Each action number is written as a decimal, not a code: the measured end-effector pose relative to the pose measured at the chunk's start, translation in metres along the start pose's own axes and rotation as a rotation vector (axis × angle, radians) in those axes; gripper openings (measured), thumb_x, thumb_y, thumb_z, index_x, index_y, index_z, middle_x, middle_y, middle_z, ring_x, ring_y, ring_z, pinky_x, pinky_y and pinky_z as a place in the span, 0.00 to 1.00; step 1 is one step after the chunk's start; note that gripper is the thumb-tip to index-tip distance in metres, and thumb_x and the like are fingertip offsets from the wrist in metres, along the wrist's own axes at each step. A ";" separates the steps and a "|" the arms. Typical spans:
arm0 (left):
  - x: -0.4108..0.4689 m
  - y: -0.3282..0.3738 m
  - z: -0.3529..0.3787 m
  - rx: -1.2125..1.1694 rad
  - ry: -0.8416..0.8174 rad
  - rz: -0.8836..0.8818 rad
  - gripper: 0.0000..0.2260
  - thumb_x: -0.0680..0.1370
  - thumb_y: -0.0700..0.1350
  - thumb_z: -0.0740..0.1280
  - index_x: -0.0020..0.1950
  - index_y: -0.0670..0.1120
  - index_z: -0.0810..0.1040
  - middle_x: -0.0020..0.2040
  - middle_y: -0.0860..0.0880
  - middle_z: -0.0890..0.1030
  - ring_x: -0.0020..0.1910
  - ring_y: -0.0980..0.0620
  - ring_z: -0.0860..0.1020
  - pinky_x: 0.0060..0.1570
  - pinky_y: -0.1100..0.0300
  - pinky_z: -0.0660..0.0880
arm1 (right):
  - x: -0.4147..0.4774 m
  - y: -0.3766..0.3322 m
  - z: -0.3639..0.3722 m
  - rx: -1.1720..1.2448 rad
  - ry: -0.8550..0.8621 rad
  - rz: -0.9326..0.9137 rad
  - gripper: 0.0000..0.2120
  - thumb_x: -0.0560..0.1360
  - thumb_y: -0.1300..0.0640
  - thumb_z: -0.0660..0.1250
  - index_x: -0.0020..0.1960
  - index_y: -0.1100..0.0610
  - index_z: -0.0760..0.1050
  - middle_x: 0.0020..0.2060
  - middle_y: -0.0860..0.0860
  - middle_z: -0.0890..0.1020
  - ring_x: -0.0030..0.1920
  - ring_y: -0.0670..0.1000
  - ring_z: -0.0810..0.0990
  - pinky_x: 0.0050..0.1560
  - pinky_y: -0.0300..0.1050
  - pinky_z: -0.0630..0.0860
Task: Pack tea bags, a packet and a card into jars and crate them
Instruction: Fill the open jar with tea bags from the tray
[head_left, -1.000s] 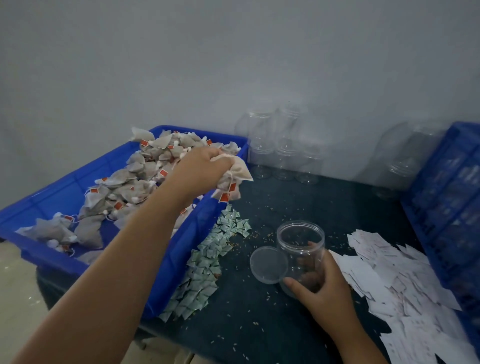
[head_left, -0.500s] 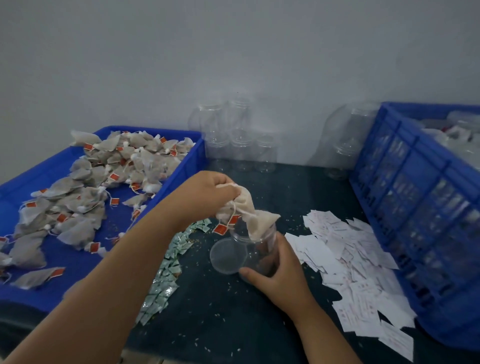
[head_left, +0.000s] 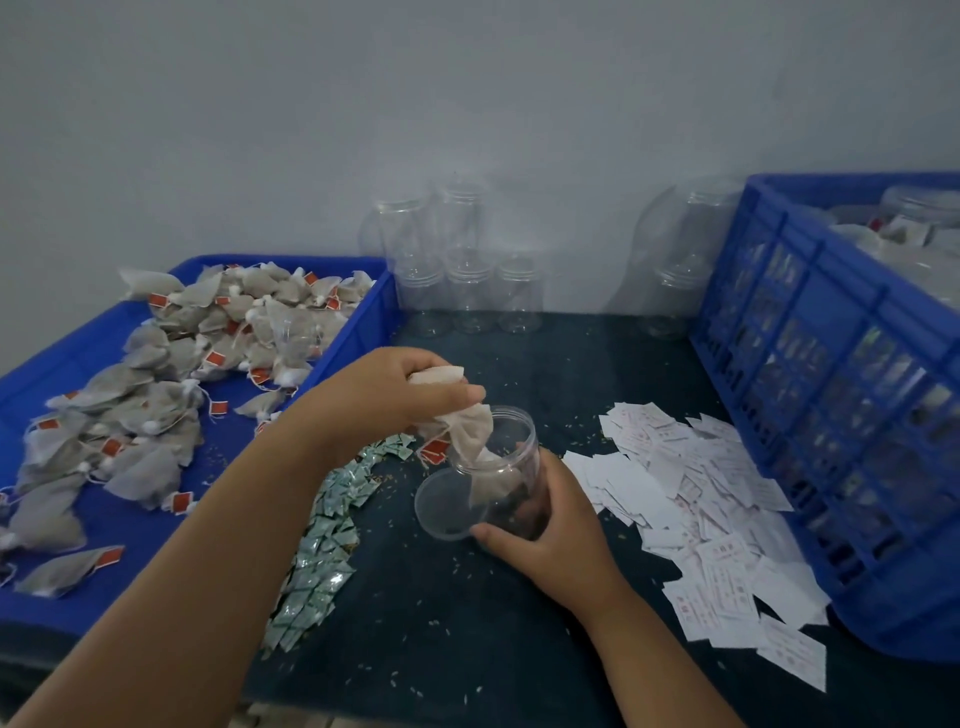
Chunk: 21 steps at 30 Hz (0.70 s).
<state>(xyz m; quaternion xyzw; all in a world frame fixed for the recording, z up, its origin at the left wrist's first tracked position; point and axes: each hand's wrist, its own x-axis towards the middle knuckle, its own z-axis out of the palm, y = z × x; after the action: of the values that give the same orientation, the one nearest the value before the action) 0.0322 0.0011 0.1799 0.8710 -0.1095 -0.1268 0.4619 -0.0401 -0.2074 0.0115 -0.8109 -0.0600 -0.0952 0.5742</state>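
head view: the left hand (head_left: 395, 400), in the middle of the frame, has its fingers curled tight round a bunch of tea bags (head_left: 470, 441). it pinches them by their upper ends while the lower ends hang into the mouth of the open jar (head_left: 511, 457). the right hand (head_left: 556, 540), just below and right of centre, wraps its fingers round the jar's lower wall and steadies it on the dark table (head_left: 467, 639).

the tea bags look soft and very light, thin mesh pouches that crumple in the fist. bunching them at the top seems the right hold. their strings and the red tag (head_left: 435, 451) outside the rim could catch there. the jar looks like thin clear plastic, light and slick, so it would likely tip without a hand low round its body.

counts: one jar is in hand, with one lid (head_left: 447, 506) lying flat and touching its left side. the bunch holds at least two bags; the exact number cannot be told. the blue tray (head_left: 358, 332) at the left holds dozens of loose bags (head_left: 156, 395). a band of small green packets (head_left: 317, 551) runs down the lower centre, too many to count. so is the heap of white cards (head_left: 696, 499) to the right. one blue crate (head_left: 831, 395) stands at the right edge, with filled jars dimly seen inside. the empty jars (head_left: 470, 299) at the back wall show three in a row with two stacked on top. a few more beside the crate are too blurred to number.
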 end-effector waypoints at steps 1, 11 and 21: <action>-0.001 0.001 -0.001 -0.025 -0.028 0.013 0.14 0.71 0.61 0.78 0.52 0.57 0.85 0.47 0.55 0.87 0.41 0.58 0.84 0.38 0.68 0.77 | 0.000 0.000 0.000 -0.007 0.001 -0.005 0.38 0.65 0.36 0.85 0.71 0.40 0.73 0.64 0.38 0.82 0.63 0.42 0.82 0.60 0.43 0.82; -0.004 0.002 0.012 0.266 0.032 0.066 0.10 0.72 0.49 0.79 0.49 0.57 0.82 0.44 0.59 0.85 0.41 0.57 0.83 0.38 0.62 0.79 | 0.000 -0.002 0.001 -0.003 -0.016 -0.013 0.37 0.66 0.42 0.86 0.71 0.42 0.74 0.62 0.42 0.83 0.60 0.47 0.85 0.58 0.52 0.84; 0.000 0.009 0.005 0.024 -0.028 0.109 0.07 0.78 0.46 0.76 0.54 0.50 0.81 0.47 0.52 0.87 0.42 0.52 0.86 0.41 0.60 0.83 | -0.001 -0.004 -0.001 -0.003 0.008 -0.008 0.35 0.65 0.41 0.85 0.68 0.40 0.75 0.61 0.40 0.84 0.59 0.46 0.84 0.59 0.53 0.83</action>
<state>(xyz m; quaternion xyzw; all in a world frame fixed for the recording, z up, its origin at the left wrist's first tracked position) 0.0294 -0.0078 0.1841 0.8673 -0.1648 -0.1120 0.4561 -0.0425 -0.2067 0.0156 -0.8113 -0.0609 -0.1010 0.5727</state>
